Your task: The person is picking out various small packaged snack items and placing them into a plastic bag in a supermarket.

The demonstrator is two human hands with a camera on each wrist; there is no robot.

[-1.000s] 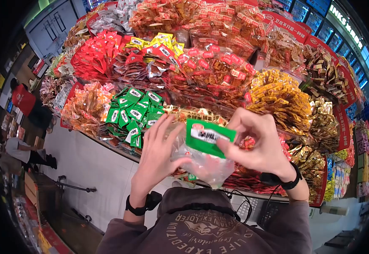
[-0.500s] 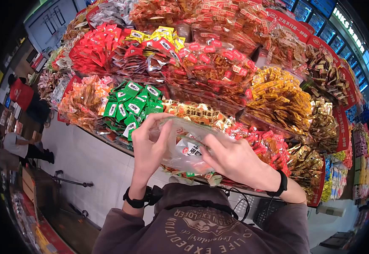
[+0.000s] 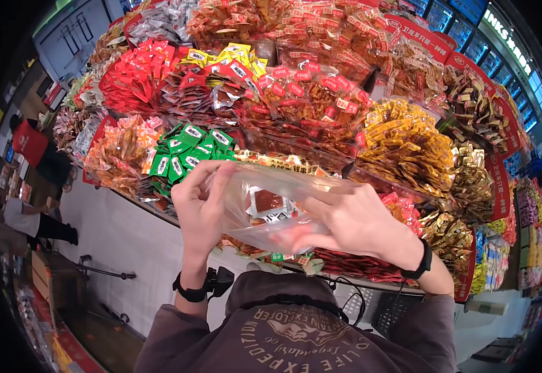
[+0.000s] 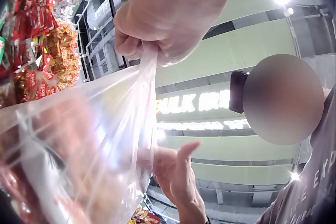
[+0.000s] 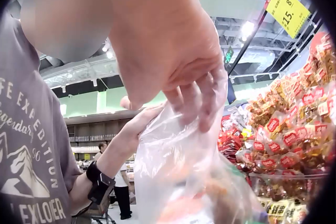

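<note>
My left hand (image 3: pixel 199 202) grips the rim of a clear plastic bag (image 3: pixel 236 211) at its left side. In the left wrist view, the bunched plastic (image 4: pixel 148 66) comes out of the curled fist. On the other side of the bag is my right hand (image 3: pixel 361 221), its fingers reaching into the mouth. The right wrist view shows those fingers (image 5: pixel 207 98) loosely extended downward behind thin plastic, with no packet between them. Inside the bag lies a brown-and-white snack packet (image 3: pixel 269 202); other contents blur through the film.
A sloping display of snack packets spreads ahead, with green packets (image 3: pixel 190 143) just beyond my left hand and yellow-orange ones (image 3: pixel 407 143) to the right. A dark stand (image 3: pixel 106 270) is on the floor at left. People (image 3: pixel 28 143) are farther left.
A second ago my right hand pinched a green packet above the bag; that packet has left the fingers, which are now in the bag. My left hand has shifted left, stretching the mouth wider.
</note>
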